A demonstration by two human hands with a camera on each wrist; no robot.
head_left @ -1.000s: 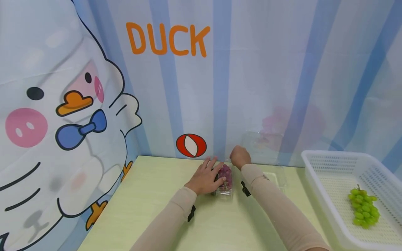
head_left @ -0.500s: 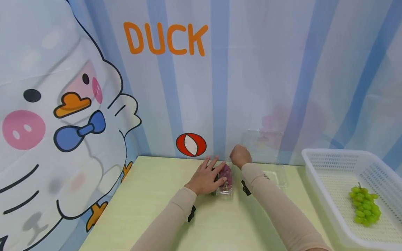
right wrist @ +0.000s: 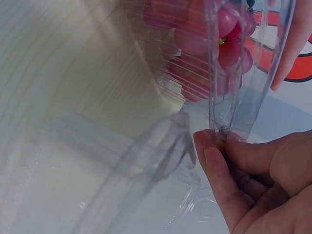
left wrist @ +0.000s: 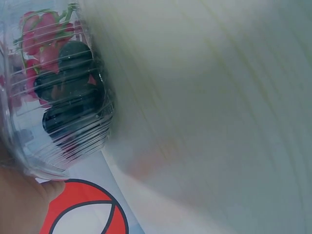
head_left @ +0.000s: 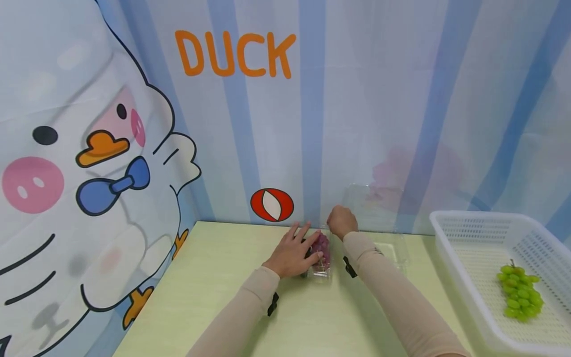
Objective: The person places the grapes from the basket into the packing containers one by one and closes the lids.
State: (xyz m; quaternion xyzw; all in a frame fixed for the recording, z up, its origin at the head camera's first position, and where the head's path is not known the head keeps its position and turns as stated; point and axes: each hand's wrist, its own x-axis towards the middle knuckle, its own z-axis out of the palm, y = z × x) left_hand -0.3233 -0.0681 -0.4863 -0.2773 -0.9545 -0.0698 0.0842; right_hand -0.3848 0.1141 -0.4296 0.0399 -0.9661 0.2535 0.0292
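Observation:
A clear plastic clamshell box (head_left: 318, 274) stands near the back of the table, holding red grapes (head_left: 322, 245). Dark, nearly black grapes (left wrist: 73, 92) show through its ribbed wall in the left wrist view. My left hand (head_left: 289, 254) lies over the box's left side, fingers spread across the lid. At the far right corner, my right hand (head_left: 342, 223) pinches the box's rim between thumb and curled fingers. The right wrist view shows this pinch up close, fingertips (right wrist: 217, 158) right at the lid and base edges.
A second clear clamshell (head_left: 392, 252) lies opened to the right, its lid (head_left: 374, 203) raised against the curtain. Further right stands a white perforated basket (head_left: 464, 302) holding green grapes (head_left: 519, 292). A striped curtain (head_left: 357, 99) with a printed duck borders the pale table (head_left: 214, 277).
Both hands stay at the same places on the box. The head view shifts very slightly; nothing else has visibly moved.

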